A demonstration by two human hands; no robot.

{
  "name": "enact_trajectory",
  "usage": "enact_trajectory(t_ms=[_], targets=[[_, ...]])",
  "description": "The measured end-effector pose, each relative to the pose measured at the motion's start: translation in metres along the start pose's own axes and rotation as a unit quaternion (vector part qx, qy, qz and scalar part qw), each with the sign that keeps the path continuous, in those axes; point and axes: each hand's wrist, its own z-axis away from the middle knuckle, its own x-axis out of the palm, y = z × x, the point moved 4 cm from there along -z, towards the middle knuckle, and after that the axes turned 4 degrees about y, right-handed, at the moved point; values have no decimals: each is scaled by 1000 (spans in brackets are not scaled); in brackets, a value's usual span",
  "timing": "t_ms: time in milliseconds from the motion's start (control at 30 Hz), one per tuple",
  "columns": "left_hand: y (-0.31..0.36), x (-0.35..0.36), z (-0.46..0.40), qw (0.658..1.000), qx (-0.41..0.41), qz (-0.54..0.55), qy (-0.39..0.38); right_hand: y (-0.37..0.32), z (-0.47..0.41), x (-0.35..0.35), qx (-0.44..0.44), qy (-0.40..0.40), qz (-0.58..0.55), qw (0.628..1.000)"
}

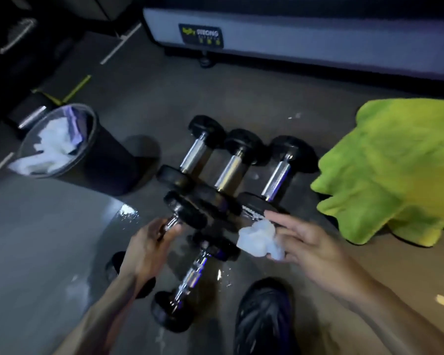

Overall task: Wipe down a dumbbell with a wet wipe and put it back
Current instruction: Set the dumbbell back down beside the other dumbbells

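1. Dumbbell [182,213] up off the floor, the left hand [149,242] wrapped round its chrome handle, one black head poking out beyond the fingers.
2. Right hand [308,242] alongside, fingers fairly straight, pinching a crumpled wet wipe [259,240] just short of that head.
3. Beyond both hands, three more dumbbells [231,165] lie in a row; another one [190,280] rests below, between the wrists.
4. Left of the left hand, a bin [62,142] holding used wipes; right of the right hand, a green towel [395,170].
5. Looks heavy and rigid, and wet chrome may slip: I'd keep hold at the knurled middle.
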Motion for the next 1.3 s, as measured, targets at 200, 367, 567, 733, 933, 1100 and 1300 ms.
enact_trajectory(t_ms=[200,367,567,733,933,1100,1300], targets=[[-87,22,-14,994,-94,-46,-38,-1,-17,24,-39,21,84,995],[-95,45,-17,981,-145,-106,-74,10,-20,30,-21,57,41,997],[-64,22,-8,979,-69,-190,-20,2,-16,33,-17,104,-1,994],[41,-15,28,974,172,148,12,-19,-20,57,-26,59,-65,996],[72,-25,36,962,144,233,16,-45,-25,85,-34,-19,-109,993],[39,-62,3,910,17,385,151,-59,-39,97,27,-56,-209,976],[-23,-157,-78,850,-79,413,316,-63,-47,84,36,-56,-201,977]])
